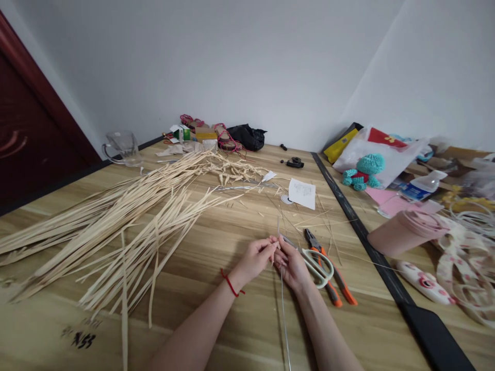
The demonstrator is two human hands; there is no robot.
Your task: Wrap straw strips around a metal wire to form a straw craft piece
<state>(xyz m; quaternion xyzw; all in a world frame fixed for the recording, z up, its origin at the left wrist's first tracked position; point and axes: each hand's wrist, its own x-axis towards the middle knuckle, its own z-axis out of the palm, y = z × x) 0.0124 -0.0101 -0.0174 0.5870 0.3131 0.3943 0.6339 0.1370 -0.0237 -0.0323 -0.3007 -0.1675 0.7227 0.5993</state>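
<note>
Both hands meet above the tabletop, near the front middle. My left hand [258, 258], with a red cord bracelet [229, 282] at the wrist, is closed in a pinch on a narrow pale straw strip [278, 225], whose end stands up past the fingertips. My right hand [294, 265] is closed around a thin wire [285, 320] that runs down toward the near edge. Fingers hide where strip and wire meet. Just right of that hand lie scissors with pale green handles [328, 278], beside orange-handled pliers [342, 286].
Long straw strips [127, 221] spread over the left half of the table [232, 330]. A glass mug [122, 147] stands at back left. Behind the hands lies a white paper [302, 193]. On the right are a black strip [348, 211], a teal crocheted toy [370, 165] and a pink roll [402, 232].
</note>
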